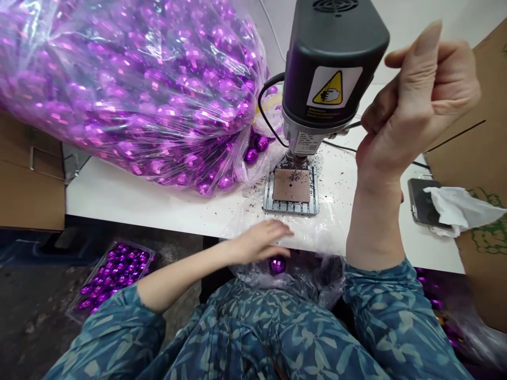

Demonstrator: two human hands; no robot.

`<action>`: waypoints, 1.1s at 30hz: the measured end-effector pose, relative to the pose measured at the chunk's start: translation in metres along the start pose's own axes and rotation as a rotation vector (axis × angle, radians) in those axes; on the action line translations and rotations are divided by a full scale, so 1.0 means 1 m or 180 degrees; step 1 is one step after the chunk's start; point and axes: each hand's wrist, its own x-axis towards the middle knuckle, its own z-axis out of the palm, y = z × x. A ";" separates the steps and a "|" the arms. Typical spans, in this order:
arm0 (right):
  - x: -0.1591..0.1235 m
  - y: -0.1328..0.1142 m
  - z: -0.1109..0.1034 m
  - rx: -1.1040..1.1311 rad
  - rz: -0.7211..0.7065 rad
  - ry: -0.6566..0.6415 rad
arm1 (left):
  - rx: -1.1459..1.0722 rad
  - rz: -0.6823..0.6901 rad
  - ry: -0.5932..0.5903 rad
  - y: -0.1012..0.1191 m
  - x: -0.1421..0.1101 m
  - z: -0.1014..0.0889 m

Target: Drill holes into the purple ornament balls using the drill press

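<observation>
My left hand [266, 241] is open, thumb apart from the fingers, in front of the table edge. Just below it is a shiny purple mirror ball [277, 265], above clear plastic sheeting [309, 277] at my lap; the ball looks out of the grip. A small black bench drill press [336, 63] with a yellow warning label stands on the table. My right hand [420, 100] is raised on its right side, fingers curled round its feed handle, mostly hidden by the hand. Under the chuck, a brown plate [292, 186] with a small hole lies on the slotted metal base [291, 208].
A large clear bag [138, 95] of purple balls fills the table's left side. Dark shavings litter the white table [190, 215]. A phone [422, 200] and tissue [463, 208] lie right, beside a cardboard box [475, 158]. A tray of balls [114, 274] stands lower left.
</observation>
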 end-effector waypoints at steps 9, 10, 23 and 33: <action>0.000 0.005 -0.003 -0.0100 -0.0176 -0.0018 | 0.0999 -0.2125 0.1821 -0.170 0.117 -0.083; 0.000 0.005 -0.003 -0.0043 -0.0197 -0.0013 | 0.1021 -0.2212 0.1800 -0.178 0.120 -0.084; -0.002 0.005 -0.002 -0.0027 -0.0201 0.0005 | -0.1533 -0.1105 0.2076 -0.105 0.065 -0.088; -0.002 0.004 0.000 0.0237 -0.0224 -0.0001 | -0.2490 -0.1431 0.1556 -0.082 0.059 -0.054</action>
